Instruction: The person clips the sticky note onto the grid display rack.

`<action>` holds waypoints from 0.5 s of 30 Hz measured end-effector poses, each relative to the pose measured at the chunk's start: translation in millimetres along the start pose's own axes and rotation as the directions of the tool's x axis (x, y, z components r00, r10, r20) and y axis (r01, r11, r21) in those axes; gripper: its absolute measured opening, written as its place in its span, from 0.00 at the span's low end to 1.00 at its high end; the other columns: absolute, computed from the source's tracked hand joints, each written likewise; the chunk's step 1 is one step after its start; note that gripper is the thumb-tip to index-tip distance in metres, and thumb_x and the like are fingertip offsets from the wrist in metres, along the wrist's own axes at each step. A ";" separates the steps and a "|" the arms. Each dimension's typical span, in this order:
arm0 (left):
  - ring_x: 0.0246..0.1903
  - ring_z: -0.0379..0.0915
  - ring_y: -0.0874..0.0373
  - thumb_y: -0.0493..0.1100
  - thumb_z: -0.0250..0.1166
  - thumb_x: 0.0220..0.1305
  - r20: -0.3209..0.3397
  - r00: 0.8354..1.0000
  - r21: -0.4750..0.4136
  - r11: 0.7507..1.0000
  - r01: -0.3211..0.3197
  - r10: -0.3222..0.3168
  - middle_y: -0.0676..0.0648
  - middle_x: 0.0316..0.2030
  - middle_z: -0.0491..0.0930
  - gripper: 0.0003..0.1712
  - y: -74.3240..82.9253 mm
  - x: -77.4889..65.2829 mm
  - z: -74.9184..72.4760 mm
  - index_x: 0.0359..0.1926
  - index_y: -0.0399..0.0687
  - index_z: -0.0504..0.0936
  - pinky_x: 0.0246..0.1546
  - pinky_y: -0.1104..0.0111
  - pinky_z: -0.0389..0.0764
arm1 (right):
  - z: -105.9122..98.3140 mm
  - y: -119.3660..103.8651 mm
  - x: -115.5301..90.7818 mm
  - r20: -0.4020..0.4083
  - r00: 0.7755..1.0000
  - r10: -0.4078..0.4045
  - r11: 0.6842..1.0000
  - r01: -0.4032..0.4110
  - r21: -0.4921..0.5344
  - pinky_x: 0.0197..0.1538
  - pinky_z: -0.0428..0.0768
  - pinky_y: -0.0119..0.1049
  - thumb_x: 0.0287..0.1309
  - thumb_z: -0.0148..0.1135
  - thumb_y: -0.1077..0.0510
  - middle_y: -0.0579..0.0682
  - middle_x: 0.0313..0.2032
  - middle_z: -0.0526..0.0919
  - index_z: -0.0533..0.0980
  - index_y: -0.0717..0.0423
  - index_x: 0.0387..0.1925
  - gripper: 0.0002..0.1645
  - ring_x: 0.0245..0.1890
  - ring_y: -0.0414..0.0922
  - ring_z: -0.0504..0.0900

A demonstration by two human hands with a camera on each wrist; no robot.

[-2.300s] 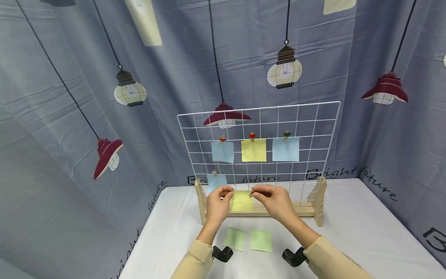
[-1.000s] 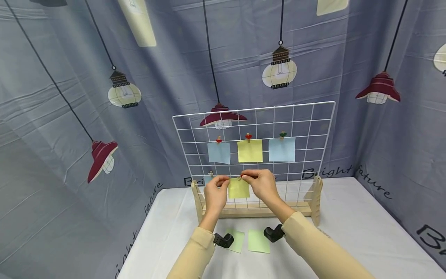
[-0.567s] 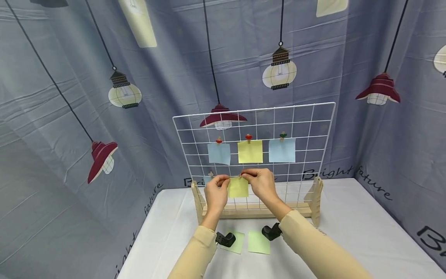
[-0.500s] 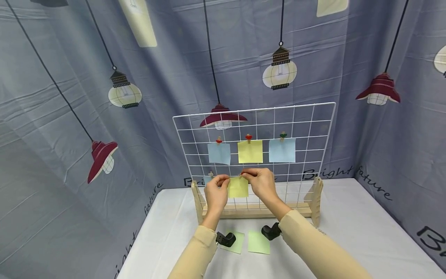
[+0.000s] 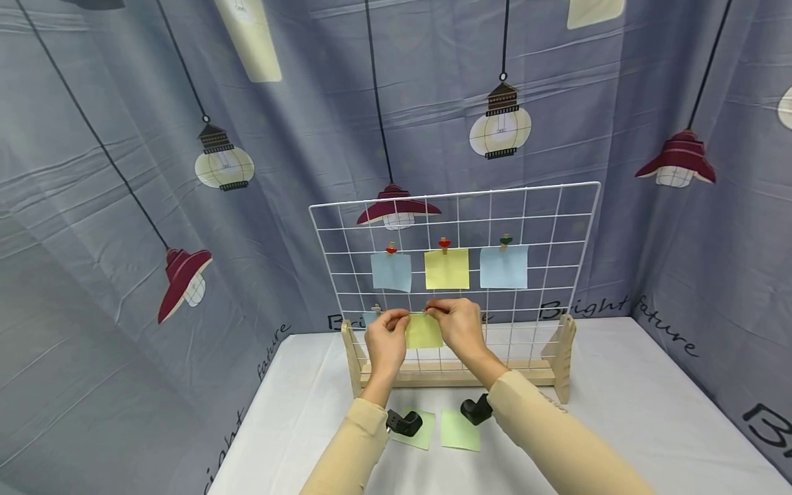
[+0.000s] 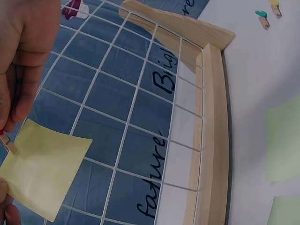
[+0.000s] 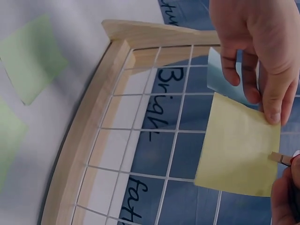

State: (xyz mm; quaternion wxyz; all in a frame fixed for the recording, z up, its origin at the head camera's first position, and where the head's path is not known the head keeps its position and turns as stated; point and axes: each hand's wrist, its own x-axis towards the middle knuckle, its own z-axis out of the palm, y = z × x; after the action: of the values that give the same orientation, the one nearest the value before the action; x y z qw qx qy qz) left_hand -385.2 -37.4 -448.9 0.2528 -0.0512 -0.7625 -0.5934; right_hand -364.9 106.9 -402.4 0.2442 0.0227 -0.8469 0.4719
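Note:
A yellow sticky note (image 5: 423, 331) is held upright against the white wire grid panel (image 5: 454, 194), below its upper row of notes. My left hand (image 5: 386, 344) pinches the note's top left corner between thumb and fingers. At the note's top edge, my right hand (image 5: 460, 326) pinches a small wooden clothespin (image 7: 281, 158) with a red piece on it. The clothespin's tip overlaps the note in both wrist views. Partly hidden behind my left hand, a light blue note (image 7: 225, 72) hangs on the grid from its own clothespin (image 5: 377, 309).
Higher on the grid hang a blue note (image 5: 391, 272), a yellow note (image 5: 447, 269) and another blue note (image 5: 504, 267), each clipped. Two green notes (image 5: 460, 432) lie on the white table before the wooden base (image 5: 433, 379). Loose clothespins (image 6: 262, 19) lie beside the stand.
Both hands have raised the yellow note from near the base to a higher wire, bringing the clothespin to its top edge. Over the last half second the hands have barely moved.

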 end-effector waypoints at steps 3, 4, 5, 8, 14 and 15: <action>0.38 0.89 0.55 0.38 0.71 0.65 -0.004 1.000 -0.007 1.000 0.021 -0.021 0.48 0.35 0.91 0.03 0.3 0.0 0.8 0.38 0.50 0.91 0.34 0.71 0.80 | 0.9 -0.6 0.6 0.007 1.000 -0.006 1.000 0.006 -0.026 0.36 0.83 0.34 0.61 0.72 0.59 0.50 0.35 0.93 0.91 0.52 0.38 0.05 0.44 0.49 0.91; 0.39 0.89 0.55 0.38 0.71 0.65 -0.006 1.000 -0.007 1.000 0.026 -0.026 0.48 0.35 0.92 0.03 0.5 0.0 0.9 0.38 0.50 0.91 0.34 0.71 0.80 | 1.0 -0.6 0.7 0.011 1.000 -0.006 0.999 0.006 -0.034 0.36 0.82 0.34 0.62 0.72 0.59 0.49 0.35 0.93 0.91 0.52 0.38 0.05 0.44 0.49 0.91; 0.39 0.89 0.55 0.38 0.71 0.65 -0.007 1.000 -0.010 1.000 0.030 -0.030 0.48 0.35 0.92 0.03 0.7 0.0 1.0 0.38 0.50 0.91 0.35 0.71 0.80 | 1.2 -0.3 1.0 0.014 1.000 -0.008 0.999 0.009 -0.043 0.36 0.82 0.34 0.62 0.72 0.58 0.49 0.36 0.93 0.91 0.52 0.39 0.06 0.44 0.50 0.90; 0.39 0.89 0.55 0.38 0.71 0.65 -0.011 1.000 -0.012 1.000 0.026 -0.026 0.48 0.36 0.91 0.03 1.8 -0.2 1.5 0.38 0.49 0.91 0.36 0.70 0.82 | 1.0 0.1 1.7 0.028 1.000 -0.011 0.998 0.013 -0.065 0.34 0.81 0.35 0.62 0.72 0.57 0.50 0.37 0.93 0.91 0.52 0.40 0.07 0.43 0.49 0.90; 0.40 0.89 0.53 0.37 0.71 0.65 -0.014 1.000 -0.016 1.000 0.014 -0.014 0.47 0.36 0.91 0.03 2.7 -0.2 1.7 0.38 0.47 0.91 0.37 0.69 0.83 | 0.7 -1.9 3.7 0.075 0.997 -0.031 0.993 0.039 -0.109 0.32 0.75 0.33 0.64 0.71 0.57 0.51 0.38 0.92 0.91 0.52 0.41 0.07 0.39 0.47 0.89; 0.40 0.89 0.54 0.37 0.71 0.65 -0.015 1.000 -0.014 1.000 0.016 -0.016 0.47 0.36 0.91 0.03 2.6 -0.3 1.4 0.38 0.47 0.91 0.37 0.69 0.83 | 0.7 -2.4 3.9 0.084 0.996 -0.036 0.993 0.045 -0.113 0.32 0.75 0.33 0.64 0.70 0.58 0.51 0.39 0.92 0.91 0.53 0.40 0.07 0.39 0.47 0.88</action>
State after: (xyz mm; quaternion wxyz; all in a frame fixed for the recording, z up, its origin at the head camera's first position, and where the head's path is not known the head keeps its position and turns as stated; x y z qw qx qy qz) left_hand -384.4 -35.3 -447.0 0.2532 -0.0425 -0.7567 -0.6012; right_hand -368.0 105.7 -399.1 0.2197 0.0453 -0.8813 0.4159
